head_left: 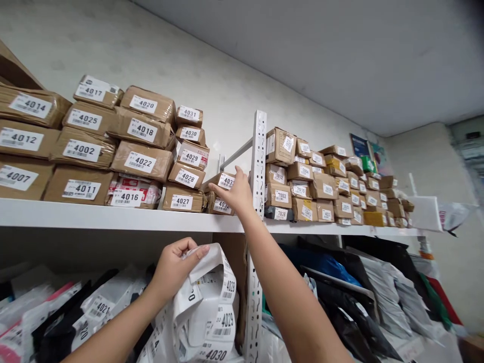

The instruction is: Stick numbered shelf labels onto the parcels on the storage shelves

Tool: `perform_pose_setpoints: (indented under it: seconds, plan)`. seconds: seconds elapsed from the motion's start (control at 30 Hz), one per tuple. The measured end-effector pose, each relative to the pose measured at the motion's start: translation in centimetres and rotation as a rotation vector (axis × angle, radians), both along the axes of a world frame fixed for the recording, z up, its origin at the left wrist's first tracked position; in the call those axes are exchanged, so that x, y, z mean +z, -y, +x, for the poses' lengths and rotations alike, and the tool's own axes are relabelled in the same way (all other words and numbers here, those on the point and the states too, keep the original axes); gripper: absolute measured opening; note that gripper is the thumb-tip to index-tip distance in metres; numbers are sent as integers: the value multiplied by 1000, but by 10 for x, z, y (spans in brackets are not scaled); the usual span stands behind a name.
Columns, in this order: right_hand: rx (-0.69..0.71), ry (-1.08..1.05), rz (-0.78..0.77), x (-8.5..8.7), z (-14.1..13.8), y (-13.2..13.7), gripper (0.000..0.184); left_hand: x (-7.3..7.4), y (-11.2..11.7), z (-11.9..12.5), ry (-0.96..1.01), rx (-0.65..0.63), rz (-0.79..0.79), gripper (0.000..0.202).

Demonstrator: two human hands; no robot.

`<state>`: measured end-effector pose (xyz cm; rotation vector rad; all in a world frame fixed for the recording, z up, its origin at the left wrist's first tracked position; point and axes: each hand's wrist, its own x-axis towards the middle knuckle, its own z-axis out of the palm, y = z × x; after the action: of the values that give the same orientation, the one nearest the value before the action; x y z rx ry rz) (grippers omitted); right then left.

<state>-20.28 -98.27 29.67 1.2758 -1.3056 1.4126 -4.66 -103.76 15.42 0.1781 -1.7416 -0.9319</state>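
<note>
My left hand pinches a long curled strip of printed number labels below the shelf edge; 4028, 4029 and 4030 can be read on it. My right hand reaches up to the shelf, thumb and fingers spread across a small brown carton whose label begins 403. The hand covers the label's last digit. Directly beneath lies another small carton, also partly covered. Left of these stands a stack of labelled cartons, 4027 at the bottom and a carton marked 4031 on top.
A white metal shelf carries several stacks of numbered cartons. A perforated upright post stands just right of my right hand. Beyond it are more small cartons. Plastic mailer bags fill the level below.
</note>
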Motion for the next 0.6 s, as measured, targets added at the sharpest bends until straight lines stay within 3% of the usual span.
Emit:
perform_pose_setpoints:
  seconds: [0.13, 0.37, 0.47, 0.53, 0.6]
  plan:
    - [109, 173, 4, -3, 2, 10, 80, 5, -4, 1, 21, 28, -43, 45]
    - [10, 321, 4, -4, 17, 12, 67, 17, -2, 0, -8, 68, -114, 41]
    - [51, 278, -59, 0, 21, 7, 54, 37, 0, -11, 0, 58, -107, 32]
    - [90, 200, -126, -4, 23, -4, 54, 56, 0, -19, 19, 30, -94, 51]
    - [149, 90, -219, -18, 25, -19, 56, 75, -3, -27, -15, -84, -41, 69]
